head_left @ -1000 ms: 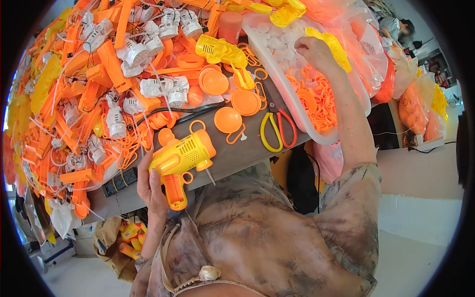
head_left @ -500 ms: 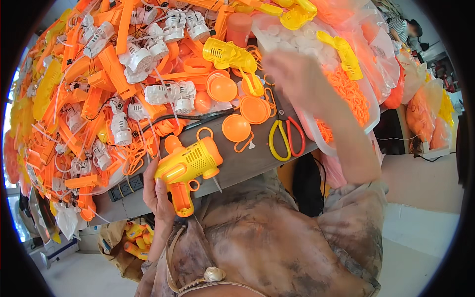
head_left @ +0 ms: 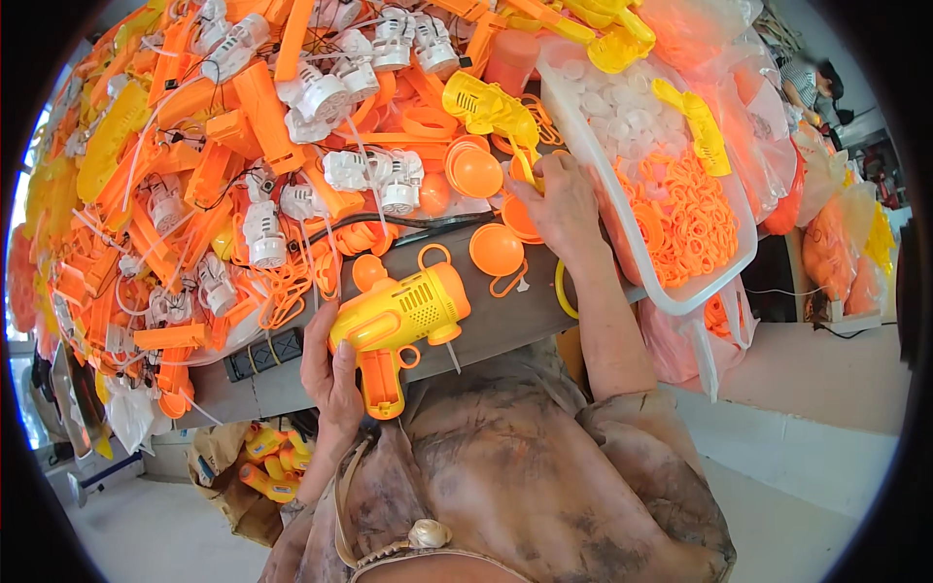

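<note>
Clutching gun-shaped yellow-and-orange plastic toy [head_left: 413, 313] in left grip [head_left: 333, 377]; drawing right grip [head_left: 567, 214], closure and hold unclear, from oblong translucent plastic bin [head_left: 671, 304].

In the centre-left of the frame, the person's left hand [head_left: 333, 374] grips the back of a yellow-and-orange plastic toy gun [head_left: 400, 317], its nose toward the right. In the upper centre, the right hand [head_left: 564, 209] reaches down over the grey tabletop [head_left: 496, 335], fingers at the lower end of a slotted yellow plastic half-shell [head_left: 489, 107]; whether they grasp it is unclear. A round, shallow orange plastic cup [head_left: 497, 250] lies below and left of that hand. At upper right, a translucent white plastic tub [head_left: 673, 304] holds clear round discs [head_left: 610, 102] above small orange plastic rings [head_left: 685, 219]. White ribbed plastic units [head_left: 316, 95] among orange parts fill the upper left.
</note>
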Action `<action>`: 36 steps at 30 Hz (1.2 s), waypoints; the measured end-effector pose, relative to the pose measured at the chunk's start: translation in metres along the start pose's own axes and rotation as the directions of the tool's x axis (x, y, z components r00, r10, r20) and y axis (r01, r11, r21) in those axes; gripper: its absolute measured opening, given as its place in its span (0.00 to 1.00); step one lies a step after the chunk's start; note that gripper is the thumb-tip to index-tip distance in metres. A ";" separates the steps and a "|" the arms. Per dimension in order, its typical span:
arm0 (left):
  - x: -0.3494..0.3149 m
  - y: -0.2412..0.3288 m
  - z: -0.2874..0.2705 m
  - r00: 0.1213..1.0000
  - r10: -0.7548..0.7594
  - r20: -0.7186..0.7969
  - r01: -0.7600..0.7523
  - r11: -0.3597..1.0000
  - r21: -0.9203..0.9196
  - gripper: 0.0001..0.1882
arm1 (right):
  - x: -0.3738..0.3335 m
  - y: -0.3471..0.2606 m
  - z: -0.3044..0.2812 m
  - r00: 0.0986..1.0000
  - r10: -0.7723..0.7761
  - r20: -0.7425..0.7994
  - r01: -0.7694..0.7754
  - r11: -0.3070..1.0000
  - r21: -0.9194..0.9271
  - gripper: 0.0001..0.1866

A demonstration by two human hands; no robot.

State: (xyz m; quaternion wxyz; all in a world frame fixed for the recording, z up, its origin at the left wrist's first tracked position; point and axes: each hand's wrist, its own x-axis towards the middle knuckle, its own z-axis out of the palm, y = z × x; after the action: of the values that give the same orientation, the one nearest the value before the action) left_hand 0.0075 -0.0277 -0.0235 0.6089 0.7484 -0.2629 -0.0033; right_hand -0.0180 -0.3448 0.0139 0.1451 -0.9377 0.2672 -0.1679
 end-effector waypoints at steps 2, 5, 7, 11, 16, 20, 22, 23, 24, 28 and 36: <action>-0.001 0.000 0.000 1.000 -0.003 -0.005 0.003 1.000 0.008 0.19 | 0.009 0.001 0.006 1.000 -0.019 -0.008 0.018 0.999 -0.038 0.17; -0.001 0.000 -0.001 1.000 -0.008 -0.002 0.008 1.000 0.015 0.19 | 0.019 0.002 0.012 0.999 -0.053 -0.005 0.052 0.993 -0.106 0.17; -0.001 0.000 -0.002 1.000 -0.011 -0.002 0.011 1.000 0.011 0.19 | 0.023 0.001 0.014 0.997 -0.077 0.009 0.078 0.987 -0.140 0.17; -0.001 -0.001 -0.001 0.999 -0.041 -0.011 0.041 0.999 -0.005 0.18 | 0.024 0.001 0.014 1.000 -0.019 0.004 0.019 0.999 -0.041 0.16; -0.003 -0.001 -0.002 0.998 -0.057 -0.017 0.057 0.998 -0.025 0.19 | 0.020 -0.008 0.000 0.992 -0.061 -0.108 0.060 0.998 -0.015 0.16; -0.002 -0.002 -0.001 0.998 -0.058 -0.009 0.057 0.997 -0.042 0.19 | 0.021 -0.010 -0.008 0.995 -0.072 -0.069 0.077 0.995 0.069 0.16; -0.002 -0.001 -0.001 0.998 -0.061 -0.006 0.061 0.997 -0.038 0.19 | 0.018 -0.012 -0.010 0.995 -0.063 -0.081 0.069 0.995 0.076 0.16; -0.003 -0.002 -0.001 0.998 -0.057 -0.011 0.057 0.998 -0.041 0.19 | 0.016 -0.014 -0.013 0.994 -0.085 -0.067 0.089 0.994 0.062 0.16; -0.003 -0.002 -0.001 0.998 -0.053 -0.016 0.052 0.998 -0.045 0.19 | 0.013 -0.015 -0.017 0.993 -0.107 -0.053 0.109 0.993 0.047 0.15; -0.002 -0.002 -0.002 0.999 -0.042 -0.011 0.042 0.999 -0.032 0.19 | 0.006 -0.024 -0.037 0.989 -0.136 -0.062 0.137 0.990 0.024 0.14; -0.002 -0.001 -0.002 0.999 -0.042 -0.016 0.041 0.998 -0.040 0.19 | 0.013 0.001 -0.099 0.991 -0.100 -0.087 0.102 0.995 0.018 0.12</action>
State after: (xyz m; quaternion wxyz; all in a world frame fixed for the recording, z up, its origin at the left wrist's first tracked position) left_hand 0.0068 -0.0250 -0.0248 0.6257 0.7414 -0.2422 -0.0150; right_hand -0.0468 -0.3710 0.1065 0.1351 -0.9403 0.2237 -0.2182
